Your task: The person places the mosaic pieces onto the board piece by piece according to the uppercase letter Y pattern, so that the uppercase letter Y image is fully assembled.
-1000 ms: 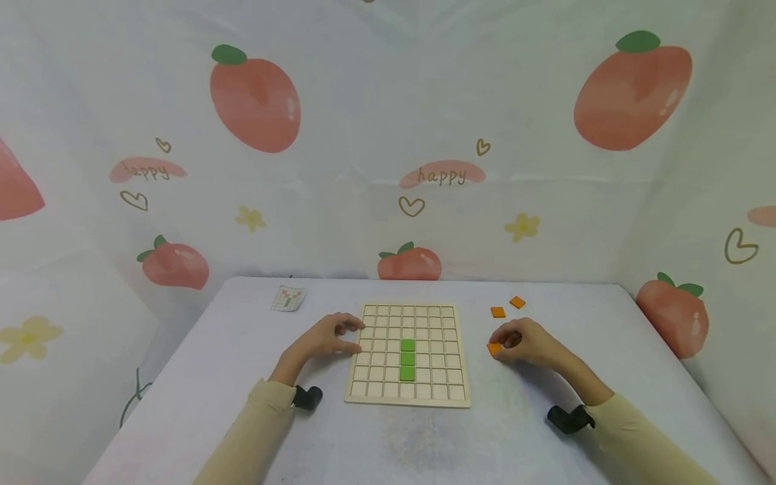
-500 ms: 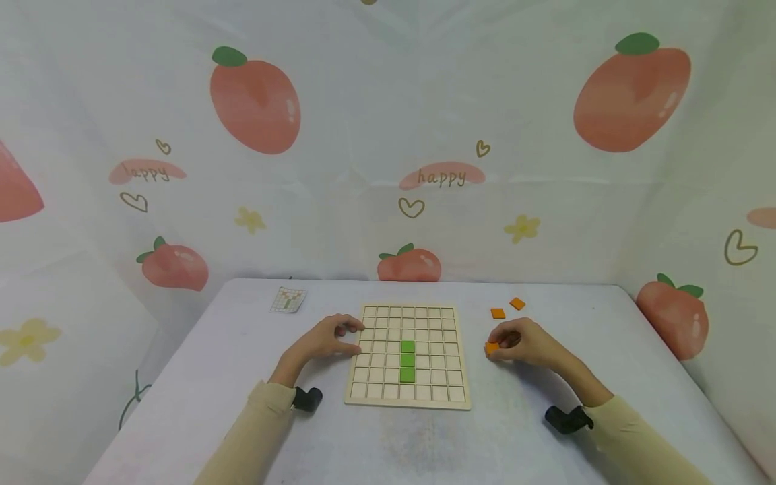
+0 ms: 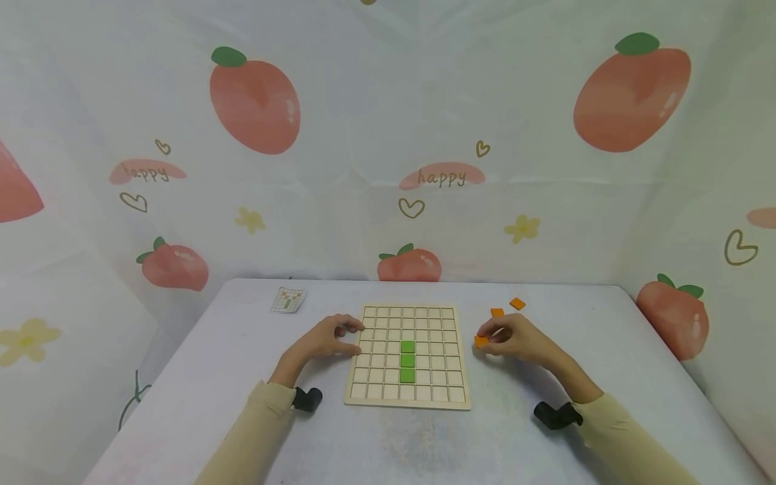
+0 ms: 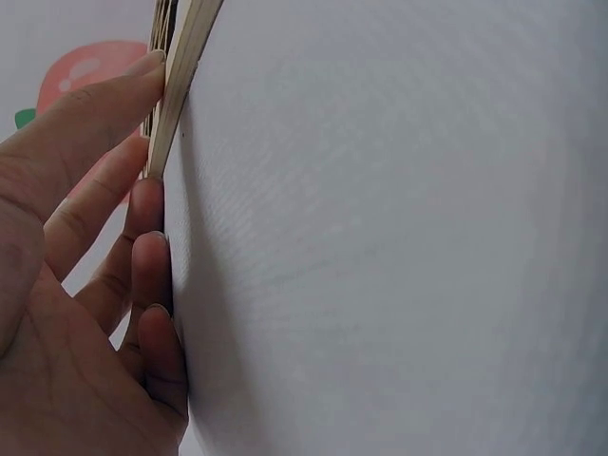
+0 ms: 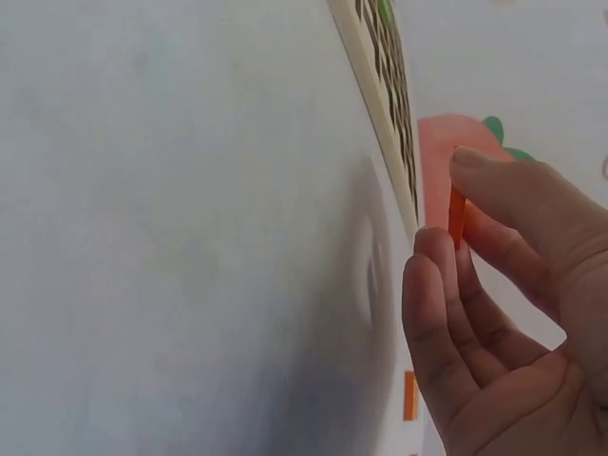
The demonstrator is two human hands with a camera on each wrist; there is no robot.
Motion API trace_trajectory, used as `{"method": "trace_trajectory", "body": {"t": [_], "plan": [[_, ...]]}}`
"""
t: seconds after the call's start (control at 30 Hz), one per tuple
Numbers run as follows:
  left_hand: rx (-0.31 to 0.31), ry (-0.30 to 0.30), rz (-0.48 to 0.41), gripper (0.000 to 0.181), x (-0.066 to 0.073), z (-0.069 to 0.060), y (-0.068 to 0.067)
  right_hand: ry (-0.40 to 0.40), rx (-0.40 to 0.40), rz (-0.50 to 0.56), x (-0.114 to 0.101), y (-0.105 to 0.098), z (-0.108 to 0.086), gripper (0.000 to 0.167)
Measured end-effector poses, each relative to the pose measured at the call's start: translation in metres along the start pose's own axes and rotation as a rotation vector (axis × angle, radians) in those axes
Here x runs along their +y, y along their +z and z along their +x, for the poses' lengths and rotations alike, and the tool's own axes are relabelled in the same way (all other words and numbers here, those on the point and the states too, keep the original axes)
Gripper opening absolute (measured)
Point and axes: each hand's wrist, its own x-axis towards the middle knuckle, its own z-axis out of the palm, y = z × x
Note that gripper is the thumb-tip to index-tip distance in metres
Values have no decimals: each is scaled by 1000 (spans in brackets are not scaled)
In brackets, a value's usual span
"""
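Note:
My right hand [image 3: 518, 337] pinches an orange square tile [image 3: 481, 341] between thumb and fingers, just off the right edge of the wooden grid board [image 3: 376, 404]. In the right wrist view the tile [image 5: 457, 217] shows edge-on, lifted off the table. At the board's left edge, my left hand [image 3: 324, 336] rests with thumb and fingers spread apart, touching the rim. The left wrist view shows the thumb tip against the board's side [image 4: 180, 100]. Three green tiles [image 3: 407, 361] fill a vertical line of cells in the board's middle column.
Two more orange tiles, a nearer one [image 3: 497, 312] and a farther one [image 3: 517, 303], lie on the white table [image 3: 400, 444] beyond my right hand. A small printed grid card [image 3: 288, 300] lies at the back left. A fruit-patterned cloth [image 3: 351, 135] hangs behind.
My right hand has picked the orange tile up from the table and carried it left, towards the board. My left hand has stayed in place at the board's edge.

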Motion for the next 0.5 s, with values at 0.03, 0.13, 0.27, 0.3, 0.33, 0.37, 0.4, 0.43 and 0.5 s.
{"method": "trace_trajectory", "body": {"t": [0.03,0.13,0.27,0.3,0.33,0.37,0.4,0.43,0.5], "plan": [[-1,1,0,45,0,0,0,-2,-1,14,-1,1,1,23],[-1,15,4,45,-1,0,-1,1,-3,47,-3,5,5,25],[-2,22,-2,46,-2,0,-1,-3,-12,78,-3,11,11,25],[-1,21,-5,45,-2,0,-1,-11,-14,85,-2,12,13,25],[0,21,-7,45,-2,0,0,-22,-18,97,-2,14,14,25],[3,22,-6,45,-2,0,0,-29,-21,105,-3,15,16,26],[4,25,-8,45,-2,0,0,-37,-26,120,-3,17,18,26],[5,26,-8,44,-2,0,0,-42,-31,132,-4,18,19,26],[5,32,-5,44,-3,0,1,-51,-39,142,-5,21,23,26]]}}
